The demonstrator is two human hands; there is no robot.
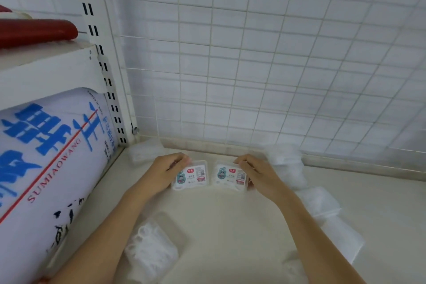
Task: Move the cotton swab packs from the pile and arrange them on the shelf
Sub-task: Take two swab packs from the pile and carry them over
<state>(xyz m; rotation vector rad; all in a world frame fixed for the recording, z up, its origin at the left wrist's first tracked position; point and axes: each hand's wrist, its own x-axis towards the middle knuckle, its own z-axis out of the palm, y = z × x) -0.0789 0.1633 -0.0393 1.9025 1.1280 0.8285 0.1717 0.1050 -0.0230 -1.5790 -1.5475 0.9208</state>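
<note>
Two labelled packs sit side by side near the back of the shelf (230,214), just in front of the wire grid (253,64) — the left hand (164,174) grips the left pack (191,176) by its outer edge, fingers curled over its far side, and the right hand (258,174) grips the right pack (230,175) likewise. Holding the outer edges likely lets both be squared into a row, labels up. More packs (149,251) lie loose around — still to be arranged.

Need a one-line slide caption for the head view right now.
Left hand and right hand each hold a labelled cotton swab pack side by side on the shelf.
</note>
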